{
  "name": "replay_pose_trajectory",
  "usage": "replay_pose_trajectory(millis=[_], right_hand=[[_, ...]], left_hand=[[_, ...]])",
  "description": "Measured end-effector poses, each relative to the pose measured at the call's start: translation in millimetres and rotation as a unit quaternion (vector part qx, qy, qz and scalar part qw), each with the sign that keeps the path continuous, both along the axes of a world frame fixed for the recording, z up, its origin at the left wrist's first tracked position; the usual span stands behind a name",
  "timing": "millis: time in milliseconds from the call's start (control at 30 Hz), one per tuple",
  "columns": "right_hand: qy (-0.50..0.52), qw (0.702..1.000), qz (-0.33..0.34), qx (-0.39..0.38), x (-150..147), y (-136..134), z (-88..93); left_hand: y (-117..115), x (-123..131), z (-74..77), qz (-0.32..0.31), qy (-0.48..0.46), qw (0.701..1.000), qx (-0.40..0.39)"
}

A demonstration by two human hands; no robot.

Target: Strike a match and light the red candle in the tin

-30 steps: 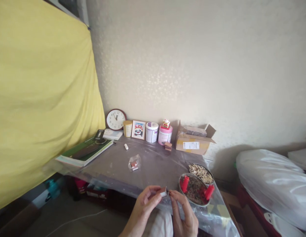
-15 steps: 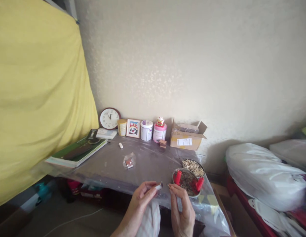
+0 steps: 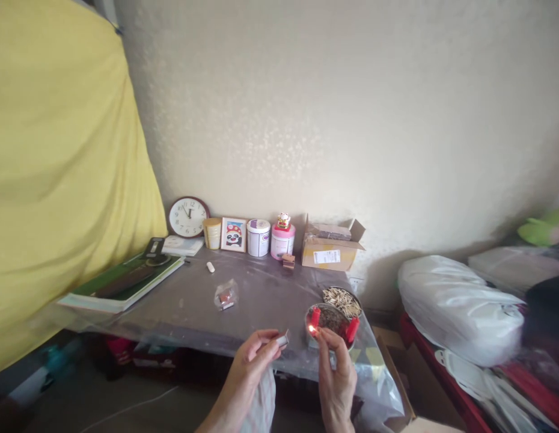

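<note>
Between the fingertips of my right hand [image 3: 336,376] is a burning match [image 3: 312,329], its flame bright in front of the left red candle [image 3: 315,317]. A second red candle [image 3: 352,329] stands at the right side of the same round tin [image 3: 308,337], which holds dark, ash-like material. My left hand [image 3: 255,367] is closed on a small matchbox [image 3: 282,340] just over the table's front edge, apart from the tin. Behind the tin is a dish of many loose matchsticks [image 3: 341,300].
A plastic-covered table [image 3: 256,288] carries a small clear bag [image 3: 226,294], a thick green book [image 3: 126,279], a clock [image 3: 188,216], a framed panda picture [image 3: 234,234], canisters [image 3: 258,237] and an open cardboard box [image 3: 331,252]. White bags [image 3: 460,310] lie at the right.
The match in my right hand has caught fire. That hand has moved slightly away from the matchbox, and the camera view has turned a little to the right.
</note>
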State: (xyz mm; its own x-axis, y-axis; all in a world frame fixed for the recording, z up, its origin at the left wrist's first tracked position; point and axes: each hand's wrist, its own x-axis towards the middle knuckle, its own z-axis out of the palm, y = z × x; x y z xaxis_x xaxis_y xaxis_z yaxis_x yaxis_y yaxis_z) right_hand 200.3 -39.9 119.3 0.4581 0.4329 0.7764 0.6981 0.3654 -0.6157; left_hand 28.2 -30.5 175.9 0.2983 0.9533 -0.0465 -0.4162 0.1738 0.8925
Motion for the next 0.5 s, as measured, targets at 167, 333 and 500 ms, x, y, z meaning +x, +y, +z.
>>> replay_pose_trajectory(millis=[167, 333, 500], right_hand=[[0.156, 0.987, 0.019, -0.012, 5, -9, 10.1], [0.272, 0.961, -0.009, -0.039, 13, -13, 20.1], [0.305, 0.951, -0.005, -0.047, 16, -19, 30.0]], left_hand=[[1, -3, -6.0, -0.009, 0.011, 1.0, -0.01], [1, -12, -11.0, -0.005, 0.011, 1.0, -0.028], [2, -18, -18.1, 0.01, 0.001, 0.999, -0.044]])
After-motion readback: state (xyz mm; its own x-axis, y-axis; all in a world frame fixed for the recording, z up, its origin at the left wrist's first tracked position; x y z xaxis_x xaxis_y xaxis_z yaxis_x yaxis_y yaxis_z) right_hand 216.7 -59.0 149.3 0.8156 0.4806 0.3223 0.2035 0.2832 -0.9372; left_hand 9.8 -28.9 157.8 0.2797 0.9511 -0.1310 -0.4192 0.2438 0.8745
